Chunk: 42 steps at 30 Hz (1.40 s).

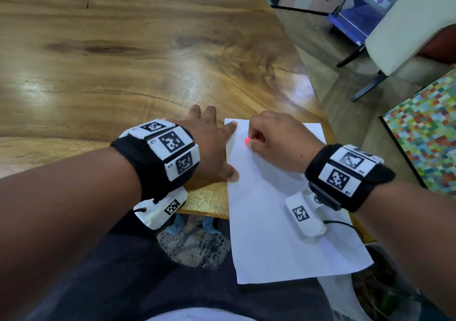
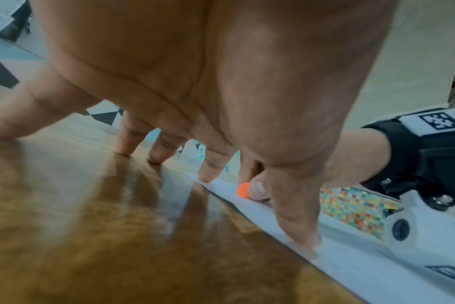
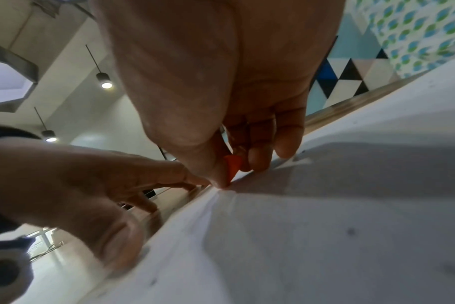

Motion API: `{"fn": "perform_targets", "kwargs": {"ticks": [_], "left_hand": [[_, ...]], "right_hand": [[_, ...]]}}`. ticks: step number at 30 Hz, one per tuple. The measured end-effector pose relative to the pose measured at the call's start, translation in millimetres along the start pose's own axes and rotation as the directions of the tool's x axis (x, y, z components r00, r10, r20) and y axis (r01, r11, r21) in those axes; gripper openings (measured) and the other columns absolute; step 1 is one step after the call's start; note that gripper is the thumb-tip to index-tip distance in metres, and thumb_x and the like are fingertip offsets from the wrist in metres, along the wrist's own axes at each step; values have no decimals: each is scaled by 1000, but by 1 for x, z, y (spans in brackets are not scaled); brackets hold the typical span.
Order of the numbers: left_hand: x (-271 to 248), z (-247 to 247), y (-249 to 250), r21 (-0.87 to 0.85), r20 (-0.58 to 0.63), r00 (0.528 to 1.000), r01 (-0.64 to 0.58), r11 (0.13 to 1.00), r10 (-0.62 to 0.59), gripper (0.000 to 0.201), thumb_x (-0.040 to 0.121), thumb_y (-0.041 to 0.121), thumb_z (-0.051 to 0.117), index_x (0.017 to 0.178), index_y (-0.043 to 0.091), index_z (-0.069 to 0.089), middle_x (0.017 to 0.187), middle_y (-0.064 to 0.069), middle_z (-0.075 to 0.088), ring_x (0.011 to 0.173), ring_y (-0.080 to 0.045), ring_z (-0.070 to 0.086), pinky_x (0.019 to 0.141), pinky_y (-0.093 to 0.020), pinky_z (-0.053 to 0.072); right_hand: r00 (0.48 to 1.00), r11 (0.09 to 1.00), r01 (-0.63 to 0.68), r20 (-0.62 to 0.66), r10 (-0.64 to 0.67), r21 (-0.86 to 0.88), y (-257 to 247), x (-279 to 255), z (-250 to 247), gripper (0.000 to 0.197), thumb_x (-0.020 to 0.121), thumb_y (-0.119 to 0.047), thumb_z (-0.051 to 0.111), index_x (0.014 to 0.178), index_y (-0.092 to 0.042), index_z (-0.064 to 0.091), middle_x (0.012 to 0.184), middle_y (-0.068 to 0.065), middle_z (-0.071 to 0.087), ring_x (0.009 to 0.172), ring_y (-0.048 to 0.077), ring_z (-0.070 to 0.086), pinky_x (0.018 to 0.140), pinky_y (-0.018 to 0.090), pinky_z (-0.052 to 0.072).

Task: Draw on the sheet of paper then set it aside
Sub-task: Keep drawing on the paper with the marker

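Observation:
A white sheet of paper lies at the near right corner of the wooden table, its near end hanging over the edge. My left hand lies flat with spread fingers, index fingertip and thumb pressing the sheet's left edge. My right hand is curled over the sheet's upper part and pinches a short orange-red crayon, whose tip touches the paper. The crayon also shows beyond my left thumb. No drawn marks are visible.
The table's right edge runs close beside the sheet. Beyond it stand a white chair, a blue cart and a multicoloured mosaic panel. My dark-clothed lap is below the near edge.

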<state>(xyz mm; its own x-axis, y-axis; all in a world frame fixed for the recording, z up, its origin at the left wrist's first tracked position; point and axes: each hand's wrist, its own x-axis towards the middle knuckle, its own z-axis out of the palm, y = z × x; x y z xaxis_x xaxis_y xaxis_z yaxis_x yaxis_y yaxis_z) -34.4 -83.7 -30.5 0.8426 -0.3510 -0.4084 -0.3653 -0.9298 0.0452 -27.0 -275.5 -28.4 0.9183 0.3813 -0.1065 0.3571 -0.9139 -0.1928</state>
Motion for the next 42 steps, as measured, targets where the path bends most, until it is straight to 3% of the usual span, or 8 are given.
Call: {"fn": "perform_targets", "kwargs": {"ticks": [4,9,16,22,27,33,39,42], "left_hand": [[1,1,5,-31,-27,999,36,999,-37,91,75,85,54,150,42,25,154,-8,24,144,-36,21,92,-74,40],[2,0,5,-31,-20,999,44,999,-45,93,75,83,58,151,43,22,152,-6,24,141,-34,22,92,-74,41],[4,1,4,-28,-6,999,36,999,-36,104,75,84,58,156,40,11,157,-7,16,145,-37,16,95,-78,38],[3,1,6,-18,0,999,52,999,-52,105,75,85,57,157,41,9,159,-6,14,147,-36,15,96,-77,37],[3,-1,8,-16,17,998,57,998,-57,106,76,84,57,159,40,8,162,-8,11,149,-39,13,98,-79,35],[3,-4,9,15,-1,999,39,999,-39,105,77,83,58,158,36,12,153,-9,24,142,-38,25,91,-66,44],[3,-5,8,21,3,999,32,999,-32,105,79,81,58,159,34,11,151,-10,26,142,-39,25,90,-60,47],[3,-6,9,27,-5,1000,22,999,-22,105,79,81,58,160,33,11,151,-10,26,141,-39,26,91,-59,47]], "right_hand": [[998,999,-50,-24,50,6,5,9,0,13,90,-34,57,80,-25,55,86,-6,51,85,20,53,77,38,50],[982,985,-174,-67,174,15,21,23,-10,12,90,-32,58,83,-22,58,90,-3,60,90,21,56,77,36,49],[997,998,66,36,-66,-5,-7,9,-3,16,89,-30,58,75,-26,50,82,-5,50,80,19,51,72,34,47],[986,987,-159,-44,159,15,20,29,-15,17,89,-28,60,74,-23,54,83,-3,57,83,21,56,68,32,47],[999,999,33,5,-32,-28,-4,23,-1,16,91,-33,57,78,-27,50,85,-3,50,84,22,53,72,34,46],[989,990,-141,-42,140,-7,11,32,-16,16,93,-29,57,80,-19,56,85,-1,56,82,22,55,68,33,47],[995,996,74,73,-71,-43,-1,0,-8,17,91,-33,57,77,-26,50,85,-5,50,81,19,51,72,34,44],[998,997,54,42,-52,-56,-1,-1,-7,17,90,-32,56,76,-26,50,85,-4,53,81,19,52,72,34,46]]}}
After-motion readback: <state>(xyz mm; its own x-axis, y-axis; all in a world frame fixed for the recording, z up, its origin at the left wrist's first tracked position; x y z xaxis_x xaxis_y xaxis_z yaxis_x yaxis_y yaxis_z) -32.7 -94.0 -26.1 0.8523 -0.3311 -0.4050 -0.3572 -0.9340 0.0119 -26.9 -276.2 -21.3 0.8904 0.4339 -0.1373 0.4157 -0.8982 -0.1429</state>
